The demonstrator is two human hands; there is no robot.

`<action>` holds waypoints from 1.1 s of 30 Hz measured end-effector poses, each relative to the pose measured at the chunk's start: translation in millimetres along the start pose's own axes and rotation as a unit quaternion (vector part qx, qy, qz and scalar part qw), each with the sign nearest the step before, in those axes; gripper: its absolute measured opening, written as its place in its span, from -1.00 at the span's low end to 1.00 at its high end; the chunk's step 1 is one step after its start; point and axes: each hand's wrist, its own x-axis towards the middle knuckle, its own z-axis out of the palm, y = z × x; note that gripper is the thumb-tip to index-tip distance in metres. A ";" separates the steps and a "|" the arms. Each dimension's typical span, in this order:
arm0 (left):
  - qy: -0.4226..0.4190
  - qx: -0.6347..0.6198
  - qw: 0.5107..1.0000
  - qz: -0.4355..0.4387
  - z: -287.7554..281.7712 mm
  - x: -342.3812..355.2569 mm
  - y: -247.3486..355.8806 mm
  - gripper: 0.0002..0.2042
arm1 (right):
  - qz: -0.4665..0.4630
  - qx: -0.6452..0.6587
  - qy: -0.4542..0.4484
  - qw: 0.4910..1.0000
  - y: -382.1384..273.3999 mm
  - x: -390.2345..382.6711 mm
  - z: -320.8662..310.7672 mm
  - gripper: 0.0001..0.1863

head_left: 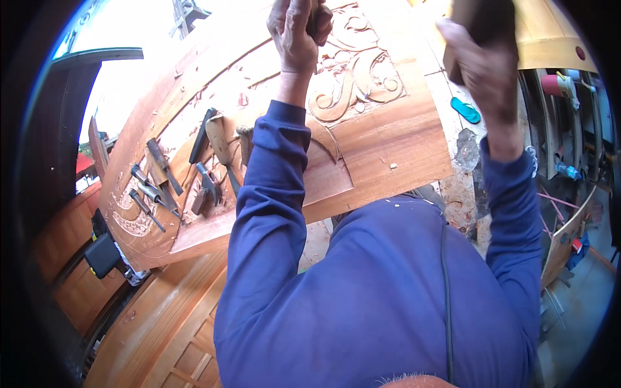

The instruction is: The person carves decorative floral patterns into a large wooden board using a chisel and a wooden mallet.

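Left hand [297,29] clamped on dark handle [314,19], right hand [480,74] on brown block [486,22]; scroll-carved wood panel [394,145], chisels [165,169] near left edge.

- The left of two head-worn fisheyes looks steeply down, the person's torso [381,284] close below, around 6 o'clock.
- It faces the carved panel [330,171], farther off, from 9 to 1 o'clock.
- Left hand [299,32] sits near 12 o'clock, right hand [482,77] near 2.
- Dark curved margins frame 3 and 9.
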 end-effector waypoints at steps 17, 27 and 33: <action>0.225 0.067 0.962 0.138 -17.7 -129.4 86.5 -0.42 | 0.380 0.181 -0.062 0.905 50.5 -161.7 -21.1 -0.41; 0.160 0.173 0.943 -0.233 -8.9 -194.7 78.0 -0.74 | 0.414 0.246 -0.032 0.876 66.8 -178.6 -8.2 -0.30; 0.103 0.084 0.987 -0.088 -20.5 -100.2 89.3 -0.47 | 0.406 0.237 -0.045 0.881 68.6 -177.6 -8.6 -0.30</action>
